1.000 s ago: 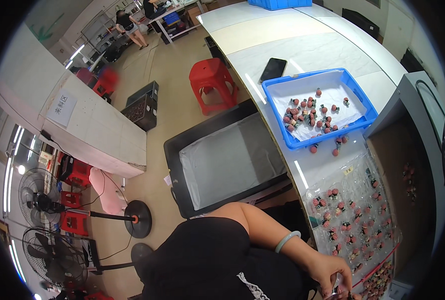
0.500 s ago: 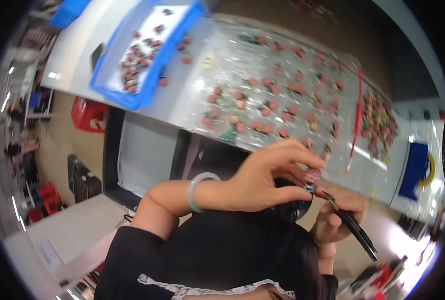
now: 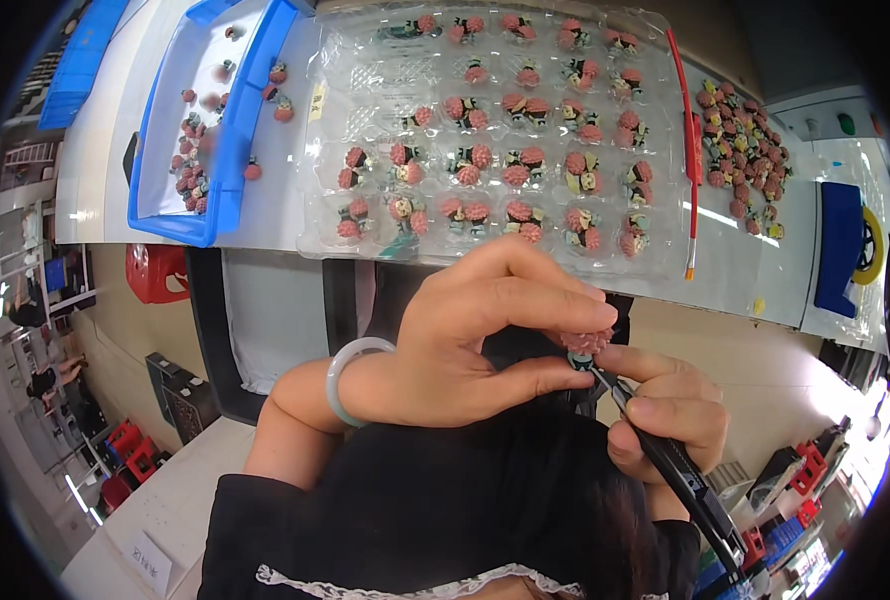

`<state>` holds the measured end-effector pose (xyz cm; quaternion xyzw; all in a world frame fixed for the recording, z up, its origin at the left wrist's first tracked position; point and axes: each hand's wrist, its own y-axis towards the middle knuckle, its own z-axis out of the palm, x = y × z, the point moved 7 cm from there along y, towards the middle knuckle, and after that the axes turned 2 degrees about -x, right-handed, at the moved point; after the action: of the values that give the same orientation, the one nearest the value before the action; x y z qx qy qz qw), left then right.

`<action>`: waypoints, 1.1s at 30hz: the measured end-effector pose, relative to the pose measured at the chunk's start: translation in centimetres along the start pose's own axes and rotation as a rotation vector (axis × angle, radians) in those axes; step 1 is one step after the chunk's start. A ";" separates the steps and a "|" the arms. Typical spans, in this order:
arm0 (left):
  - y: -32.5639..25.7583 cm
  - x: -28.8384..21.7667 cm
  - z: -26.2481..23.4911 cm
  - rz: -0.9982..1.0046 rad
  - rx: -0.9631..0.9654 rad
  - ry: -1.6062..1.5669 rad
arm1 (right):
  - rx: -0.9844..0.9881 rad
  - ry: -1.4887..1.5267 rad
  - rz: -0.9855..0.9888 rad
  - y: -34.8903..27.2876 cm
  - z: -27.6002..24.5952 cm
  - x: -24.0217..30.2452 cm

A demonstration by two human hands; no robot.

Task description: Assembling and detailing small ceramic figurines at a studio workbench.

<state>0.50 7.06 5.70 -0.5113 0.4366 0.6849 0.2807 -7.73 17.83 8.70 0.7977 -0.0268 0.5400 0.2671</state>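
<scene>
Between the thumb and fingers of my left hand (image 3: 485, 340) is a small figurine (image 3: 587, 342) with a knobbly pink top and a dark and pale green lower part. My right hand (image 3: 670, 405) grips a black utility knife (image 3: 680, 470). Its blade end meets the figurine's lower part, though my fingers partly hide the contact. Beyond my hands lies a clear plastic tray (image 3: 365, 130), whose compartments hold many similar figurines, mostly in twos.
A blue bin (image 3: 227, 205) with loose figurines stands at the left. Right of the tray are a red-handled brush (image 3: 693, 170), a figurine pile (image 3: 740, 150) and a blue tape dispenser (image 3: 837, 250). A dark-framed open drawer (image 3: 275, 310) sits below the table edge.
The view has shifted, so the tray now looks straighter. The knife's tip has come up against the figurine's lower part, and both hands keep their hold.
</scene>
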 end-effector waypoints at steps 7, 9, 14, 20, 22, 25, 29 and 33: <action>0.0 0.0 -0.2 0.018 -0.006 0.012 | -0.138 0.031 0.047 0.9 0.0 0.3; 0.2 -0.3 -0.2 0.055 0.010 0.080 | -0.114 0.029 0.058 0.9 0.1 0.2; 0.1 -0.1 -0.2 0.020 0.016 0.107 | -0.046 0.000 0.022 0.9 0.5 0.1; 0.2 0.1 -0.3 -0.030 0.010 0.071 | -0.071 -0.071 -0.042 1.0 0.2 0.5; 0.2 0.2 -0.3 -0.051 0.006 0.058 | -0.059 -0.110 -0.066 0.9 0.2 0.5; 0.1 0.4 -0.4 -0.071 0.000 0.039 | -0.070 -0.134 -0.146 0.9 0.2 0.7; 0.1 0.3 -0.4 -0.075 0.007 0.043 | -0.049 -0.101 -0.132 0.9 0.3 0.7; 0.1 0.3 -0.3 -0.099 0.014 0.009 | -0.025 -0.105 -0.109 1.1 0.3 0.9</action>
<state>0.45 6.69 5.37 -0.5331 0.4170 0.6649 0.3159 -7.51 16.97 9.88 0.8218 -0.0040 0.4819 0.3040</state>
